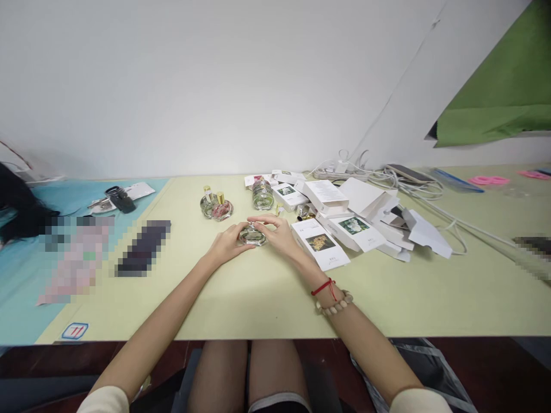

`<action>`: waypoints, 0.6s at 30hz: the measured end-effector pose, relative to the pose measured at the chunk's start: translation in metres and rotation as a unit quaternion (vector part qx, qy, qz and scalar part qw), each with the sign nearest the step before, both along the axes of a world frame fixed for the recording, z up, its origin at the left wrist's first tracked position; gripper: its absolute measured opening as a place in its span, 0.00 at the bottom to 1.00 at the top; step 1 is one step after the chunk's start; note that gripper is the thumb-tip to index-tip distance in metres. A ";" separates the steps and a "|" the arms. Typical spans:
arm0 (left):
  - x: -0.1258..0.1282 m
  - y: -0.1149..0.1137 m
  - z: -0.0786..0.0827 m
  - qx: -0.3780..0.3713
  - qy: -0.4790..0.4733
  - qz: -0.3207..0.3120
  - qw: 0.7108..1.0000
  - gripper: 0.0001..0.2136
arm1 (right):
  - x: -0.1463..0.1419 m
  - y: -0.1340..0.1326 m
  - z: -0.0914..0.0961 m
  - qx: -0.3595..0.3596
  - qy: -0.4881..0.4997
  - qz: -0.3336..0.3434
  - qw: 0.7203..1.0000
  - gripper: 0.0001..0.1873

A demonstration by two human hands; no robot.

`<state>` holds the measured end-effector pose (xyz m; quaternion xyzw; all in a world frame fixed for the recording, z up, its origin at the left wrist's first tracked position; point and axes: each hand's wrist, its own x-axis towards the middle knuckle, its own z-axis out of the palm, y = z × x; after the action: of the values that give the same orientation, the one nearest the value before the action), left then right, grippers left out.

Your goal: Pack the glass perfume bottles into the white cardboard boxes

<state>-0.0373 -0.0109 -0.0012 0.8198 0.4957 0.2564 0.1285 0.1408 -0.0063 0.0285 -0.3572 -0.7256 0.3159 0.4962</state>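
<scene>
A clear glass perfume bottle (253,236) stands on the yellow tabletop in front of me, between my two hands. My left hand (228,242) is wrapped round its left side. From the right, my right hand (275,232) grips the bottle near its neck, which the fingers partly hide. Behind and to the left stand two more perfume bottles with gold tops, one greenish (207,202) and one pink (222,207). A larger glass bottle (262,195) stands farther back, beyond my right hand.
Flower-printed white boxes (321,244) and opened cartons (365,198) pile up at the right. White cables (434,209) run past a phone (408,172) and pink scissors (488,180). A black cylindrical object (120,199) lies on the blue cloth (21,287) at left.
</scene>
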 end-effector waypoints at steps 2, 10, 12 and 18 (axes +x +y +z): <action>0.000 0.000 0.000 0.001 -0.001 -0.002 1.000 0.26 | 0.000 0.000 0.000 0.002 -0.003 0.000 1.000 0.11; -0.001 0.002 -0.002 0.016 0.007 0.000 1.000 0.26 | 0.002 0.003 -0.002 -0.021 -0.013 0.038 0.999 0.11; -0.001 0.002 -0.003 0.017 0.007 0.001 1.000 0.26 | 0.001 0.003 -0.002 -0.019 -0.014 0.040 0.999 0.11; -0.002 0.003 -0.003 0.021 0.009 -0.005 1.000 0.26 | 0.001 0.004 -0.003 -0.004 -0.015 0.040 0.999 0.10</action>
<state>-0.0389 -0.0082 -0.0044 0.8272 0.4870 0.2585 0.1080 0.1417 -0.0023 0.0256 -0.3341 -0.7455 0.3330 0.4708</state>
